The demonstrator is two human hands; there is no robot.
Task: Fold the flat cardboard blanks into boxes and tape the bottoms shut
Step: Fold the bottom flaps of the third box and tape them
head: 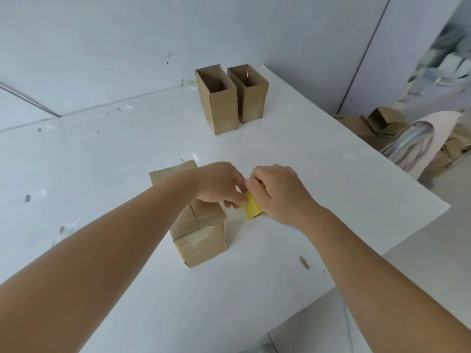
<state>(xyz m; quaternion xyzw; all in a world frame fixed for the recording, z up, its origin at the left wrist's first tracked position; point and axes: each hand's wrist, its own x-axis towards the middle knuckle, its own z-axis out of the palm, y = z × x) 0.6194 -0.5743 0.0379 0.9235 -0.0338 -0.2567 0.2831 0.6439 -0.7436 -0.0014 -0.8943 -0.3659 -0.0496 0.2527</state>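
A cardboard box point(201, 235) stands upside down on the white table point(331, 187), its bottom flaps closed and partly covered with clear tape. Just right of it my right hand point(277, 193) grips a yellow tape roll point(252, 208). My left hand point(219, 184) reaches over the box and pinches at the roll's near edge; the tape end itself is too small to see. A flat cardboard blank point(168, 173) lies behind the box, mostly hidden by my left forearm. Two folded boxes point(219, 100) point(251, 94) stand open-topped at the far side.
Scraps of tape and backing point(26, 198) litter the left part of the table, and a small cardboard scrap point(304, 262) lies near the right edge. Beyond the right edge, cardboard pieces point(382, 123) are piled on the floor beside a chair back point(418, 146).
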